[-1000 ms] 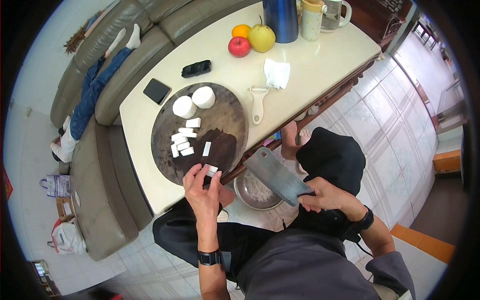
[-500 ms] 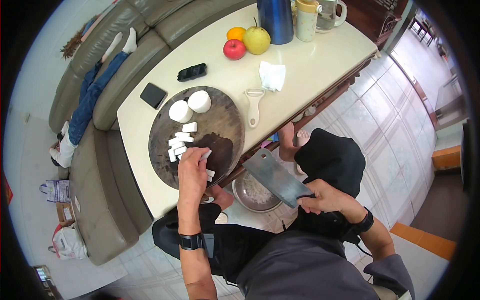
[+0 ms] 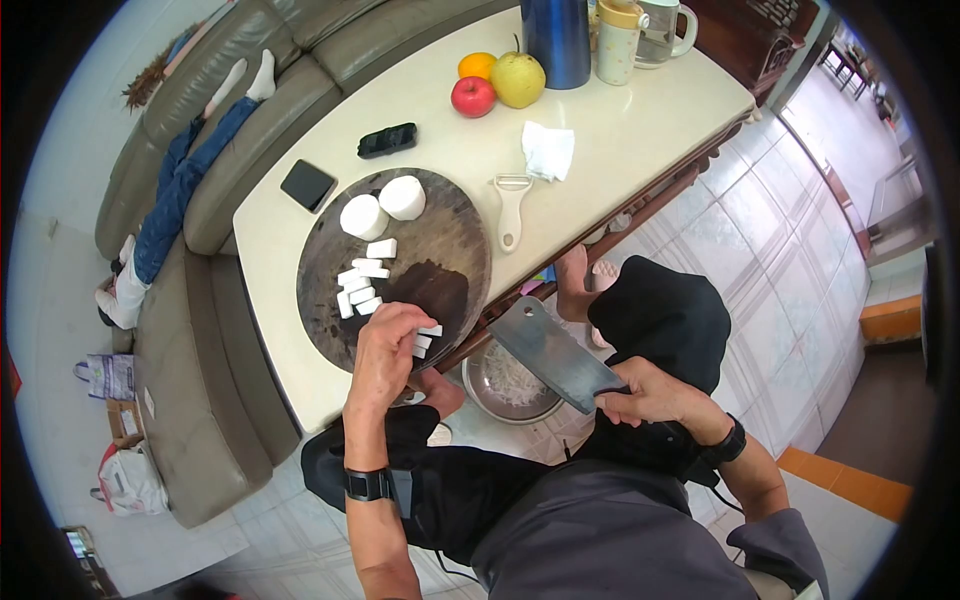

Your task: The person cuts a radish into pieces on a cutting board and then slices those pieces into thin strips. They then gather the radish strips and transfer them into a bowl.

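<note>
My right hand (image 3: 645, 392) grips the handle of a cleaver (image 3: 552, 352), its broad blade held out flat beyond the table edge, over the floor. My left hand (image 3: 385, 345) is at the near edge of a round wooden chopping board (image 3: 325, 250), fingers curled down on a piece of white radish (image 3: 430, 330). Another cut piece (image 3: 421, 344) lies right below it, partly hidden by the fingers. Left of the wet patch lie several white radish sticks (image 3: 362, 284) in a loose group. Two thick round chunks (image 3: 402, 198) sit at the far side of the board.
A peeler (image 3: 511, 215), tissue (image 3: 548, 150), phone (image 3: 307, 186) and black object (image 3: 387, 140) lie on the table. Fruit (image 3: 518, 80), a blue flask (image 3: 556, 45) and a jug stand behind. Below is a metal bowl (image 3: 480, 395) with pale scraps. A person (image 3: 190, 180) lies on the sofa.
My left hand has come slightly down and toward me, and the radish piece at its fingertips now lies beside the lower cut piece. The cleaver stays almost where it was.
</note>
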`<state>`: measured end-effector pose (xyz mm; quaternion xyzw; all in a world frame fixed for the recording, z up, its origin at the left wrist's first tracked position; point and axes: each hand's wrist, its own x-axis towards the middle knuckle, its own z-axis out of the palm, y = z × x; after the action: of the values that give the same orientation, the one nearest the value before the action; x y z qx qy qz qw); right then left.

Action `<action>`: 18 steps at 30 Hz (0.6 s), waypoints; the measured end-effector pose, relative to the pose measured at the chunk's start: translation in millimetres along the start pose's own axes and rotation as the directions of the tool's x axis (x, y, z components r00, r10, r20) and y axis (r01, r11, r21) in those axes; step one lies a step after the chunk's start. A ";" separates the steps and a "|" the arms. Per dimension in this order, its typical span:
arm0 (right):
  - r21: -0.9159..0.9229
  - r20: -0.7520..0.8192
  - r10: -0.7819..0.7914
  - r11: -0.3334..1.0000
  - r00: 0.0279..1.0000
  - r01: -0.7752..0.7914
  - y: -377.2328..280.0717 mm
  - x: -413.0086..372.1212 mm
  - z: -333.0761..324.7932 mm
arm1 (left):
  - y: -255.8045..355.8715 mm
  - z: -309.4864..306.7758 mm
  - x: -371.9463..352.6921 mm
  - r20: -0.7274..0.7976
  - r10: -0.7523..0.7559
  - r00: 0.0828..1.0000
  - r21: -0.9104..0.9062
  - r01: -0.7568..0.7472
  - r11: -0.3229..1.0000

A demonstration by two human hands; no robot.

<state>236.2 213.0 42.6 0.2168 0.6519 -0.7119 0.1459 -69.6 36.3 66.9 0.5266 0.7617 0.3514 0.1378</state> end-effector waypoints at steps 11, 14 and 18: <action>-0.010 0.003 0.022 1.000 1.000 -0.022 -6.5 -0.2 1.8 | -3.1 0.3 -2.4 0.008 -0.032 0.999 0.002 0.032 0.999; -0.024 0.004 0.026 0.999 1.000 -0.026 -8.6 0.1 2.8 | -5.8 1.8 -4.0 -0.025 -0.016 1.000 -0.006 0.016 1.000; -0.016 0.002 0.008 1.000 1.000 -0.007 -6.2 0.7 2.9 | 5.9 6.7 -14.0 -0.180 -0.052 0.982 0.058 0.063 0.996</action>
<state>232.2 210.8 47.8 0.2175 0.6567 -0.7062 0.1509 -55.8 27.5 63.9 0.4750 0.7967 0.3684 0.0623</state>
